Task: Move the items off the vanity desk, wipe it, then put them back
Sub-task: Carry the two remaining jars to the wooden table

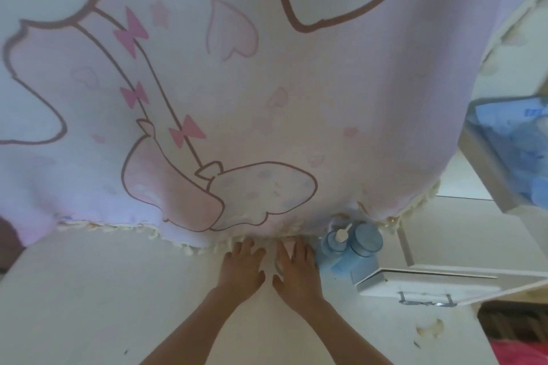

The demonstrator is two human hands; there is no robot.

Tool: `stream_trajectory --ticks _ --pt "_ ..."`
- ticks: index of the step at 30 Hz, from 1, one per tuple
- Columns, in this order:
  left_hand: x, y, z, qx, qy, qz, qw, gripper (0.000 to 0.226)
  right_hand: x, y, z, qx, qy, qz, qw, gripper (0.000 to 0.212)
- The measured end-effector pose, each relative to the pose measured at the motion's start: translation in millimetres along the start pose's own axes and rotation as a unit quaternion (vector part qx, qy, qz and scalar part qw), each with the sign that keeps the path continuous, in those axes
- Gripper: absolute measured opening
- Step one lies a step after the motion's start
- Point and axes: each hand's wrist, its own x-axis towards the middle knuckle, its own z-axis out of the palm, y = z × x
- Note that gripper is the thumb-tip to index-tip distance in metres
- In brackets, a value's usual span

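The white vanity desk [118, 290] fills the lower part of the view. A large lilac-pink cartoon-print cloth [237, 83] hangs over its back and hides whatever is behind it. My left hand [243, 268] lies flat on the desk at the cloth's tasselled hem, fingers spread. My right hand [299, 272] is just beside it, its thumb and fingers around a small pale pink item [285, 249] that is mostly hidden. Right of that hand stand a blue pump bottle [333, 246] and a blue lidded jar [366, 241].
A white box with a grey handle mark [415, 290] lies at the desk's right. Above it a clear container of blue packets [510, 151] sits on a shelf. A small pale scrap [430, 332] lies near the desk's right edge. Something red [522, 352] shows at the bottom right.
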Motion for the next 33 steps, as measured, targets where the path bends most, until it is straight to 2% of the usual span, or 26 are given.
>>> stream_trajectory --ticks 3,5,7,10,13,15,17,20,24,26,29,33 --pt "-28.9 -17.9 15.5 0.015 0.006 0.019 1.0 0.041 5.1 0.2 -5.1 -0.034 0.001 0.008 0.999 0.098" --pt "-44.3 -29.9 28.3 0.005 0.034 0.015 0.999 0.058 6.3 1.4 -14.8 -0.025 0.018 0.004 1.0 0.086" --pt "-57.5 -40.4 33.1 -0.032 0.043 0.016 0.998 0.084 8.4 -1.6 -22.3 0.017 -0.019 -0.004 1.0 0.07" --pt "-75.2 -52.8 35.0 -0.065 0.029 0.001 0.997 0.101 -0.3 -11.2 -19.2 0.043 -0.069 -0.029 0.996 0.069" --pt "-81.2 -57.2 32.5 -0.096 0.04 -0.012 0.994 0.1 -22.3 -19.8 -4.6 0.098 -0.114 -0.04 0.988 0.07" --pt "-86.6 -58.4 32.6 -0.105 0.058 -0.015 0.993 0.097 -33.8 -22.3 1.3 0.103 -0.112 -0.033 0.988 0.069" --pt "-91.1 -55.3 27.0 -0.141 0.048 -0.033 0.988 0.087 -41.4 -21.1 -0.5 0.106 -0.111 -0.03 0.988 0.07" --pt "-95.8 -49.9 14.7 -0.2 0.04 -0.057 0.977 0.07 -55.1 -18.6 -9.9 0.167 -0.109 -0.008 0.98 0.074" --pt "-100.9 -43.3 -5.7 -0.245 0.127 -0.022 0.961 0.077 -71.0 -12.2 -40.7 0.238 -0.071 -0.027 0.968 0.076" --pt "-106.3 -46.0 -16.1 -0.246 0.171 -0.001 0.954 0.08 -75.4 -14.8 -62.6 0.26 -0.051 -0.054 0.963 0.074" --pt "-122.2 -55.6 -36.9 -0.247 0.203 -0.012 0.948 0.077 -75.8 -28.1 -91.5 0.262 -0.037 -0.113 0.958 0.073" --pt "-165.0 -72.6 -42.9 -0.236 0.249 -0.093 0.935 0.077 -70.1 -52.4 -100.3 0.225 -0.041 -0.194 0.954 0.071"
